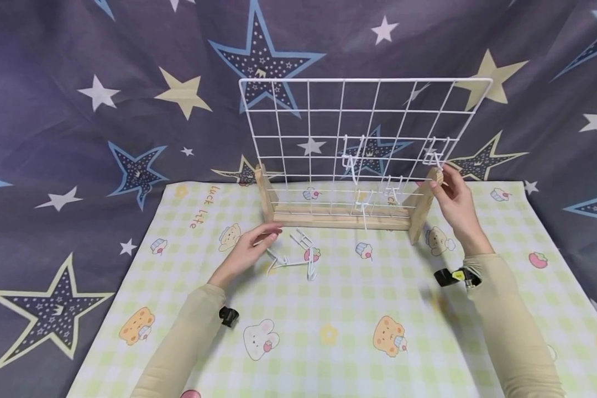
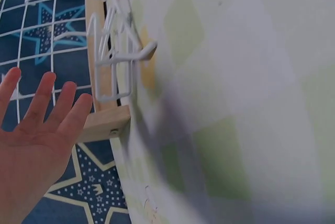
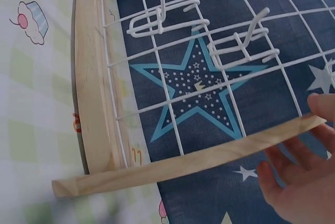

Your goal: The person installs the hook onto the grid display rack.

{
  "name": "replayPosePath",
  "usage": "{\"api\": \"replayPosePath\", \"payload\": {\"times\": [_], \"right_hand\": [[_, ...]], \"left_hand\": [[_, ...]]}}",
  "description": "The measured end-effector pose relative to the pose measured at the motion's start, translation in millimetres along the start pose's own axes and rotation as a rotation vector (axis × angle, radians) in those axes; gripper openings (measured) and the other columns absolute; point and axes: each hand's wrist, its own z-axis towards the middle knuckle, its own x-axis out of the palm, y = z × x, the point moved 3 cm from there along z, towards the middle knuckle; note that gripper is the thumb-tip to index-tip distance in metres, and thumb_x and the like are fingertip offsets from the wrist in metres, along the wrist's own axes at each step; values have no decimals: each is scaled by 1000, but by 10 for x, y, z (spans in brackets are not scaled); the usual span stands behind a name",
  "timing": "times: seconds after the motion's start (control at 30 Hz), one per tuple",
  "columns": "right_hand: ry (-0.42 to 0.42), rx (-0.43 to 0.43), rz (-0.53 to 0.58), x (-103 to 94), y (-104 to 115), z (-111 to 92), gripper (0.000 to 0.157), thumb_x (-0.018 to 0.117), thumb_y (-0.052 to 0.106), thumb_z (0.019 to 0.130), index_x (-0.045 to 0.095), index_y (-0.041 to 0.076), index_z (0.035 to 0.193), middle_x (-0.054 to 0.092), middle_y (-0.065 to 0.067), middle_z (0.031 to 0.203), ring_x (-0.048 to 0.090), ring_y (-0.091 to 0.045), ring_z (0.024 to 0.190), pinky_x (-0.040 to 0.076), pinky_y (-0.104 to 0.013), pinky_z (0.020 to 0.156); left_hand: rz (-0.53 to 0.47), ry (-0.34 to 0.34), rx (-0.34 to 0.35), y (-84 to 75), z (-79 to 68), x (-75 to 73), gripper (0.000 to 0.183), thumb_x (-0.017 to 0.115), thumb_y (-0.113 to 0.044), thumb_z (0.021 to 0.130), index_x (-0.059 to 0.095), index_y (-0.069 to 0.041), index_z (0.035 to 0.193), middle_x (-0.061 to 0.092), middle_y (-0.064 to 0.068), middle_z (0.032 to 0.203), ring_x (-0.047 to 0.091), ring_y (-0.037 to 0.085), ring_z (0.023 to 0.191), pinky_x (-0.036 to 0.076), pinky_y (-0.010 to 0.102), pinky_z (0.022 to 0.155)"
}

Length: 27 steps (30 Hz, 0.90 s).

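Note:
A white wire grid panel [image 1: 325,136] stands upright in a wooden stand [image 1: 340,221] on the table. Several white wire hooks [image 1: 349,160] hang on its middle and right parts. At the top of the stand's right side piece [image 3: 193,164], my right hand [image 1: 457,207] holds the wood between thumb and fingers. My left hand [image 1: 249,249], fingers extended, is beside the stand's left foot [image 2: 112,119]; whether it touches the wood I cannot tell. Just right of that hand, loose white hooks [image 1: 303,239] lie in front of the stand.
A checked tablecloth [image 1: 328,298] with cartoon prints covers the table. Behind the stand hangs a dark cloth [image 1: 144,50] patterned with stars, close to the table's back edge. Black wrist cameras [image 1: 455,276] sit on both sleeves.

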Motion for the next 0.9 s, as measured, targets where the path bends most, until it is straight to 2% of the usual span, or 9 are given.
{"api": "replayPosePath", "payload": {"times": [0.1, 0.27, 0.37, 0.5, 0.67, 0.73, 0.9], "right_hand": [[2, -6, 12, -17, -24, 3, 44, 54, 6, 99, 43, 1, 142, 53, 5, 123, 51, -5, 110, 43, -14, 96], [10, -11, 13, -40, -61, 20, 45, 55, 4, 98, 43, 0, 142, 54, 6, 122, 51, -6, 111, 43, -14, 96], [20, -13, 6, -55, -76, 30, 47, 55, 4, 98, 42, -1, 142, 53, 6, 121, 52, -5, 109, 44, -14, 94], [38, -4, -8, -85, -86, 46, 48, 57, 6, 98, 42, 0, 143, 54, 8, 117, 53, -4, 106, 44, -12, 92], [48, -7, -40, -117, -82, 57, 49, 56, 10, 99, 41, -1, 144, 54, 10, 114, 53, -2, 104, 44, -12, 91], [45, -21, -59, -124, -76, 57, 48, 55, 11, 100, 41, -3, 143, 55, 9, 114, 52, -1, 105, 44, -12, 92], [43, -47, -103, -126, -17, 49, 46, 52, 9, 100, 41, -7, 141, 56, -4, 119, 51, 0, 106, 43, -12, 94]], "left_hand": [[-5, 16, 0, 14, -10, 57, 32, 50, -2, 100, 53, 9, 130, 57, 27, 125, 53, 38, 117, 41, 45, 106], [-31, 52, -1, 84, 6, 155, 32, 51, -3, 100, 53, 9, 130, 54, 30, 127, 52, 44, 117, 43, 42, 104], [-45, 59, 10, 211, 39, 214, 33, 50, -2, 100, 53, 8, 131, 52, 29, 130, 51, 46, 116, 44, 41, 103], [-50, 71, 20, 360, 74, 288, 33, 50, -4, 100, 53, 4, 133, 53, 25, 131, 53, 43, 116, 44, 43, 103], [-50, 104, 20, 386, 96, 365, 33, 54, -10, 100, 56, -1, 132, 55, 20, 132, 54, 35, 118, 44, 40, 103], [-49, 108, 31, 374, 104, 390, 33, 55, -10, 99, 56, 1, 130, 55, 21, 131, 54, 34, 119, 44, 39, 104], [-59, 98, 49, 343, 131, 415, 31, 57, -8, 98, 58, 4, 127, 57, 18, 130, 53, 31, 120, 43, 34, 104]]}}
